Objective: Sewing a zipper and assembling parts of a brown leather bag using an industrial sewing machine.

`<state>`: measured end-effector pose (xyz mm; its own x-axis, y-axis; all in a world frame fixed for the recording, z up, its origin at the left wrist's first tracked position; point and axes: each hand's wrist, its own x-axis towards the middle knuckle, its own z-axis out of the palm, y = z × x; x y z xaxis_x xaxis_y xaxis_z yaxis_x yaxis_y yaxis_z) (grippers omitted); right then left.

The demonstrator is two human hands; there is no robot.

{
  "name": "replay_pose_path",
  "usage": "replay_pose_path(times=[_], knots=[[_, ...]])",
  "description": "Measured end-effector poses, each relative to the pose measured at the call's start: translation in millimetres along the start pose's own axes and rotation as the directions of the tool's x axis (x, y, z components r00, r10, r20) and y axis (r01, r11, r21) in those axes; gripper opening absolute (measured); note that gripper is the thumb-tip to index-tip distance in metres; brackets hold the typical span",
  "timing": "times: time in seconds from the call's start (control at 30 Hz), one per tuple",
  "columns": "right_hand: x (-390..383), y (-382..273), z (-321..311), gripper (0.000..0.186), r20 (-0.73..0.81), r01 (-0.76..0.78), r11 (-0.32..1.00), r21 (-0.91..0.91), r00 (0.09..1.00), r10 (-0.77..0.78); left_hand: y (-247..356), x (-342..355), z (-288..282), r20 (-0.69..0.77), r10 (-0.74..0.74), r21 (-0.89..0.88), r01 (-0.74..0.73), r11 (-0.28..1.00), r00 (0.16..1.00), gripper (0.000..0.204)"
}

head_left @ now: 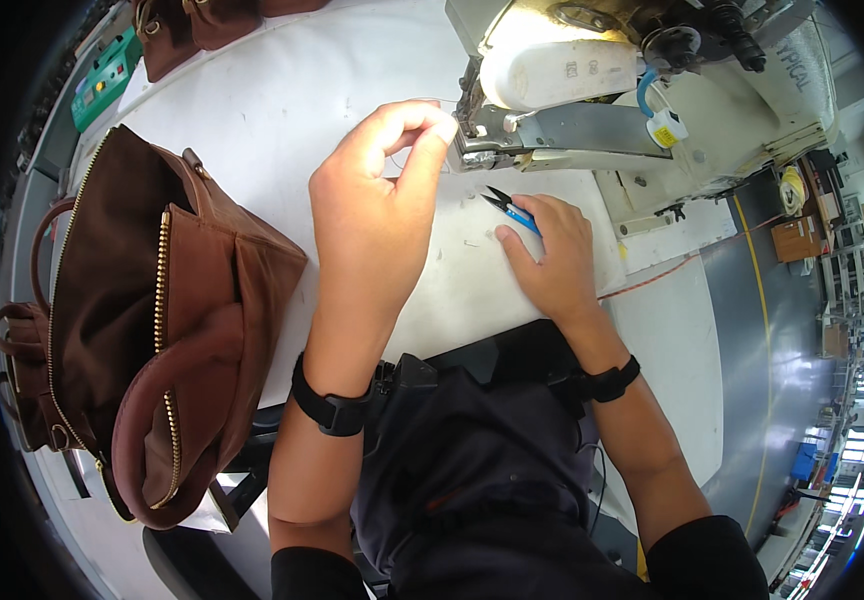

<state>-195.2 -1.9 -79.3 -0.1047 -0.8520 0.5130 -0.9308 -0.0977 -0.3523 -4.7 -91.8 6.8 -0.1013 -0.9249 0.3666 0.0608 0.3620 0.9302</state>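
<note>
My left hand point(372, 190) is raised beside the sewing end of an industrial sewing machine point(562, 75). Its thumb and forefinger are pinched together around a fine thread point(430, 99), only short stretches of which show near the fingertips. Lower and to the right, my right hand point(557, 250) holds blue-handled thread snips point(521, 217). Their dark pointed blades stand slightly apart, aimed up and left over the white table point(452, 270). A brown leather bag point(262, 255) with a gold-toothed zipper gapes at the left, showing its dark lining.
More brown bags point(167, 45) lie at the far left edge, near a green device point(107, 80). The machine's arm and base fill the upper right. Beyond the table, a grey floor point(742, 320) has a yellow line, with shelves and a cardboard box point(797, 239) along it.
</note>
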Motion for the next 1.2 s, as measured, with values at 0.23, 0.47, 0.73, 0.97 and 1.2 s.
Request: replay_pose_path(times=[0.23,0.47,0.73,0.97,1.2], knots=[[3,1,-1,0.03,-0.011,0.013,0.999,0.043,1.0,-0.013,12,-8,-7,0.048,0.102,0.149,-0.108,0.983,0.994,0.016],[3,0,-3,0.028,0.015,-0.012,1.0,0.015,1.0,0.012,29,-36,-37,0.164,0.297,0.169,-0.323,0.931,0.941,0.018],[16,-18,-12,0.031,0.162,-0.057,0.994,-0.09,0.984,0.072,30,-42,-57,0.133,0.274,-0.425,-0.196,0.884,0.952,0.022],[12,-13,-10,0.026,0.12,0.057,0.993,-0.108,0.992,-0.044,14,-14,-50,0.206,0.657,-0.673,-0.382,0.633,0.725,0.013],[9,-14,-7,0.027,0.166,-0.061,0.993,-0.101,0.983,0.078,13,-13,-45,0.143,0.664,-0.821,-0.287,0.494,0.734,0.012]])
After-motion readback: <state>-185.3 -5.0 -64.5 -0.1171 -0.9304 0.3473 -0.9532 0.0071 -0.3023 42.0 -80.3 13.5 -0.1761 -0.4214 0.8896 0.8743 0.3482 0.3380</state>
